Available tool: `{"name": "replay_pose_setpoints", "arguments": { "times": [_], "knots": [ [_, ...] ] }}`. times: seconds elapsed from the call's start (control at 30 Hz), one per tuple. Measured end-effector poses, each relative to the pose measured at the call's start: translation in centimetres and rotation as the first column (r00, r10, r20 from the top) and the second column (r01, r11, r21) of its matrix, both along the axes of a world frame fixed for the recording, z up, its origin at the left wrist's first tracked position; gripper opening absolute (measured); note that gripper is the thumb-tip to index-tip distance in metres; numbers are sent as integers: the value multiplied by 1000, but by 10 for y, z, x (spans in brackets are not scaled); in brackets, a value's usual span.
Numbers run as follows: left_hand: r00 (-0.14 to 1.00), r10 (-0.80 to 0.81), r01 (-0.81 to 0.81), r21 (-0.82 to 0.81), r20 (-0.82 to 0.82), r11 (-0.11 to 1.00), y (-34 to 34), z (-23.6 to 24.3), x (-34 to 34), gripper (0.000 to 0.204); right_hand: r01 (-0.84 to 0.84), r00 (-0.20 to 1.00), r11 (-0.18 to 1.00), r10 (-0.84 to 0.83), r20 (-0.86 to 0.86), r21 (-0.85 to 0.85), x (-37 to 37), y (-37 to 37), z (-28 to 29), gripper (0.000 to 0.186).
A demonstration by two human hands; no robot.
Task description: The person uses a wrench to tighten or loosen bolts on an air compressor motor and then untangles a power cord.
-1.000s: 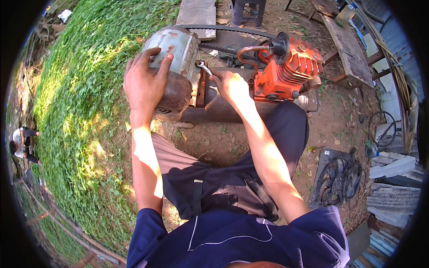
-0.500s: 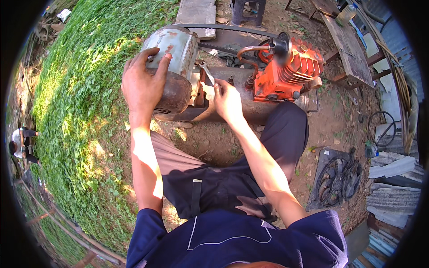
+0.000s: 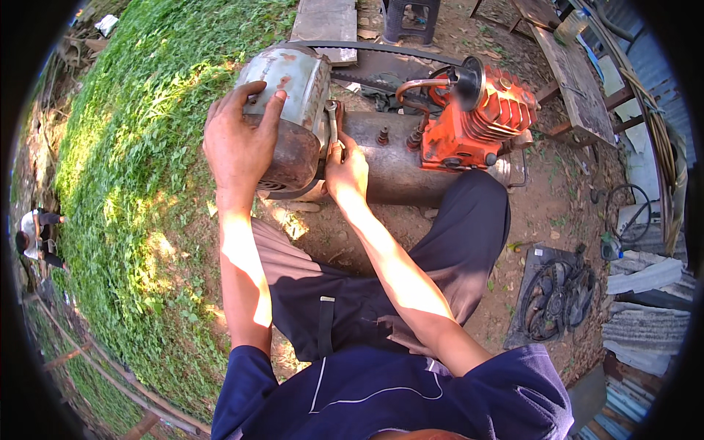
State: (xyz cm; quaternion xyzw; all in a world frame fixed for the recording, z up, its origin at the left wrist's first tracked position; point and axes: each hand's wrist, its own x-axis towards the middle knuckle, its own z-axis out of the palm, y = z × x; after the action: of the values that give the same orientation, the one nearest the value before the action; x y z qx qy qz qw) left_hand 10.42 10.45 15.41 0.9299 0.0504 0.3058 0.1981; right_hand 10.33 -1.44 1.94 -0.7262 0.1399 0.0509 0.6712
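My left hand [image 3: 238, 147] rests on the rusty end of the grey electric motor [image 3: 286, 77], fingers bent and spread, thumb apart from them. My right hand [image 3: 346, 169] is closed on the lower end of a silver wrench [image 3: 331, 116], which stands nearly upright beside the motor's base, its head at the bolted mount; the fastener there is too small to make out. The motor sits on a dark cylindrical tank [image 3: 396, 176] between my legs. On its right end is an orange compressor pump [image 3: 484, 117] with a copper pipe.
A long belt [image 3: 381, 50] lies behind the tank. A plastic stool [image 3: 411, 22] and boards stand beyond. Wooden benches [image 3: 572, 88], a dark coiled object [image 3: 557, 301] and corrugated sheets [image 3: 645, 330] are at right. Grass lies left, where another person [image 3: 33, 235] sits.
My right hand has moved left and down, swinging the wrench from a slanted to a nearly upright position. My left hand has stayed on the motor, shifting very slightly right with it in view.
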Motion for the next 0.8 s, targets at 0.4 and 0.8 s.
{"name": "replay_pose_setpoints", "arguments": {
  "times": [0.4, 0.8],
  "knots": [
    [1000, 0, 0, 3, 2, 1000, -1, -1, 0, 35, -73, 991, 918, 111, -75, 391, 0, 7, 4, 47],
    [1000, 11, -11, 51, -3, 999, 0, -2, 0, 38, -351, 909, 915, 384, -162, 201, 21, -37, 16, 46]
  ]
}}
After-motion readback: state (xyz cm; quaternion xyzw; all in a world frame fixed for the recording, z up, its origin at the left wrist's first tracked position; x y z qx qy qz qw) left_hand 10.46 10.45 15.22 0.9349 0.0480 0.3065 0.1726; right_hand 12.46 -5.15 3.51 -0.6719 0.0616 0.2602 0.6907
